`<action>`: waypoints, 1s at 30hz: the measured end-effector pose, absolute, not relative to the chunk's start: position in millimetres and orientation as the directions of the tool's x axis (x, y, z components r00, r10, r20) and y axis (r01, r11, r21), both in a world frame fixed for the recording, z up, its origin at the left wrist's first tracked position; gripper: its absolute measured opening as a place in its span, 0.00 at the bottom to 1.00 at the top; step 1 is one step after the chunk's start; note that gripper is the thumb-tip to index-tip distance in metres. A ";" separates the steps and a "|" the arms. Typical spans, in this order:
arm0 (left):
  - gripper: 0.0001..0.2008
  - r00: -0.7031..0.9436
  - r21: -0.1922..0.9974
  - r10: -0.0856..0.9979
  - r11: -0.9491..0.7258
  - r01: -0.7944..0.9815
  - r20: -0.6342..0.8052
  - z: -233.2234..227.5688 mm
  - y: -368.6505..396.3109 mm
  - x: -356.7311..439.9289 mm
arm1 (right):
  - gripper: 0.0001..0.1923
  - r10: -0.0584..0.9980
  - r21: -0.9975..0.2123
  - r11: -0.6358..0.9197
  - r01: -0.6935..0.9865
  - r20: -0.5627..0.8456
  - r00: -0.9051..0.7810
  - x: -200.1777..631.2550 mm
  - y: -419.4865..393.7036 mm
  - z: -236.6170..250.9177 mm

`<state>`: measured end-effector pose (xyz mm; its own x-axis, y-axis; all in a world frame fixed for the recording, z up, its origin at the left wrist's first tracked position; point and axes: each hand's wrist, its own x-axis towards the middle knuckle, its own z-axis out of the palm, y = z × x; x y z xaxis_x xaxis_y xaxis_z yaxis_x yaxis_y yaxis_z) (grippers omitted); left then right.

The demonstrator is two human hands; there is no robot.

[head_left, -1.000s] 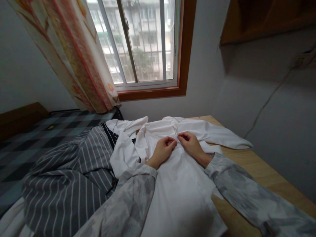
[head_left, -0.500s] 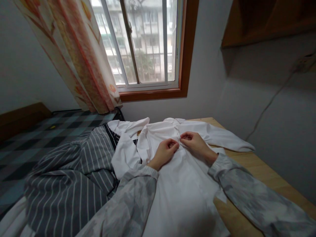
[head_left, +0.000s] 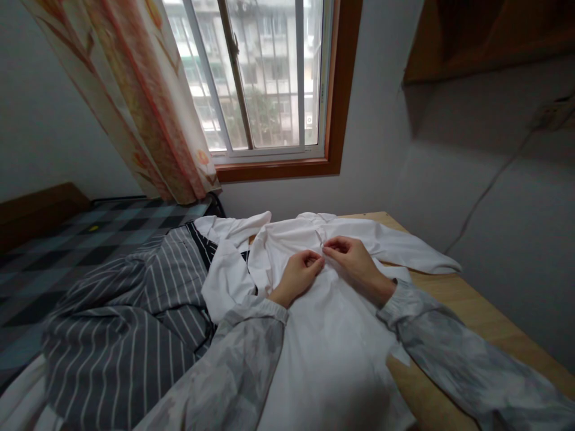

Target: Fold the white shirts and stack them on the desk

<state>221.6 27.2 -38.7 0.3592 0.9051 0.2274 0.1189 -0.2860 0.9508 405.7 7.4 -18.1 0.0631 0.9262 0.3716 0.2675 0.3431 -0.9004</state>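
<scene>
A white shirt [head_left: 332, 335] lies spread flat on a wooden table [head_left: 467, 311], collar toward the window. My left hand [head_left: 300, 270] pinches the shirt's front placket just below the collar, fingers curled. My right hand [head_left: 353, 257] pinches the same placket from the other side, fingertips almost touching the left ones. Both forearms wear grey patterned sleeves. What sits between the fingertips is too small to make out.
A grey striped garment [head_left: 130, 335] is heaped to the left, partly under another white cloth [head_left: 224, 269]. A checked bed cover [head_left: 58, 245] lies beyond it. A window [head_left: 265, 78] with a floral curtain [head_left: 135, 102] is ahead; a wall stands close on the right.
Both hands stay pinched at the shirt's placket near the collar, with only small finger movements. The view has shifted slightly.
</scene>
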 end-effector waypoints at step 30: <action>0.17 0.322 0.969 0.924 -0.239 0.066 0.206 -41.5 30.9 222.3 | 0.09 0.854 -0.819 0.434 0.376 0.507 0.117 400.4 1.1 -39.7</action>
<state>222.3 30.9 -41.5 0.3224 0.9239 0.2060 0.0657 -0.2390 0.9688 400.4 1.1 -39.7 0.1167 0.8543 0.5066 0.3761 0.4340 -0.8186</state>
